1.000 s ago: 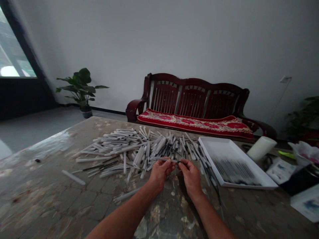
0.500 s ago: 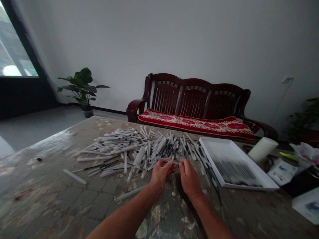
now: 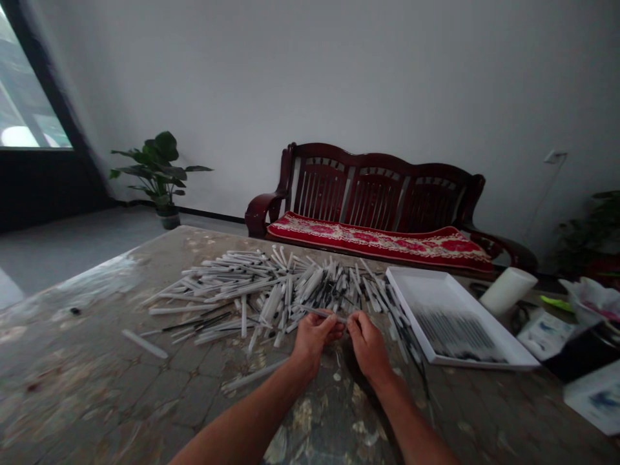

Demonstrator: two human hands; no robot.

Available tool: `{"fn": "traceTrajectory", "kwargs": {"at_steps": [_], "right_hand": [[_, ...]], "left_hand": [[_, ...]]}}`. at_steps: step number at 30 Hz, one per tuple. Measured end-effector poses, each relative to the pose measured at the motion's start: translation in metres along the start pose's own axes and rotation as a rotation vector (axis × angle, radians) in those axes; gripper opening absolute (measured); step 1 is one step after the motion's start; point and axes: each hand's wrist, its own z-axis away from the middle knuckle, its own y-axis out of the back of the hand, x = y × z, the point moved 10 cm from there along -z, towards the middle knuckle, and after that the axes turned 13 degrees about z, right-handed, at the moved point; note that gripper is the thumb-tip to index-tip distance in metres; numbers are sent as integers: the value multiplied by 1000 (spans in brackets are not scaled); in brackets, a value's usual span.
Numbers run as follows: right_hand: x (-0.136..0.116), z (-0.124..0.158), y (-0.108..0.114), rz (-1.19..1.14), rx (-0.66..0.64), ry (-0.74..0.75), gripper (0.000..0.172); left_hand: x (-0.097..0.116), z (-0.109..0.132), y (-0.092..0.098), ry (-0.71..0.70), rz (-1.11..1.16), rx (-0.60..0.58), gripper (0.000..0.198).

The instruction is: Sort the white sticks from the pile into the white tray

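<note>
My left hand [image 3: 314, 332] is closed around a slim, greyish pen-like stick [image 3: 317, 312] in front of the pile. At the stick's right end, the fingertips of my right hand [image 3: 364, 336] are pinched together on it. Just beyond both hands lies a loose pile of pen-like sticks [image 3: 227, 281], whitish and translucent, with black ones mixed in. One separate whitish stick [image 3: 145, 343] rests to the left, and another [image 3: 254, 376] lies by my left forearm. To the right, a white shallow tray [image 3: 411, 284] holds a row of dark, slender sticks [image 3: 455, 329].
Beside the tray are a white roll [image 3: 508, 290], small white boxes [image 3: 545, 332] and a yellow-green item [image 3: 556, 303]. Past the patterned table [image 3: 111, 387] stands a dark red wooden bench [image 3: 378, 187] with a red runner. A potted plant [image 3: 162, 168] stands at the back left.
My right hand's fingers have shifted slightly at the stick's end. The left hand, the pile and the tray look the same.
</note>
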Motion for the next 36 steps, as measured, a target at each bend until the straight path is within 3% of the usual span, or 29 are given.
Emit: {"fn": "traceTrajectory", "kwargs": {"at_steps": [5, 11, 16, 22, 27, 32, 36], "right_hand": [[10, -1, -4, 33, -22, -59, 43], [5, 1, -1, -45, -25, -10, 31], [11, 0, -3, -24, -24, -55, 44], [5, 1, -3, 16, -33, 15, 37], [14, 0, -5, 23, -34, -51, 48], [4, 1, -5, 10, -60, 13, 37], [11, 1, -6, 5, -53, -56, 47]], "left_hand": [[0, 0, 0, 4, -29, -13, 39], [2, 0, -1, 5, -35, -12, 39], [-1, 0, -2, 8, -41, -10, 37], [1, 0, -2, 4, -42, -1, 37], [0, 1, -3, 5, -46, -15, 40], [1, 1, -1, -3, -43, -18, 41], [-1, 2, -2, 12, -44, -29, 43]]}}
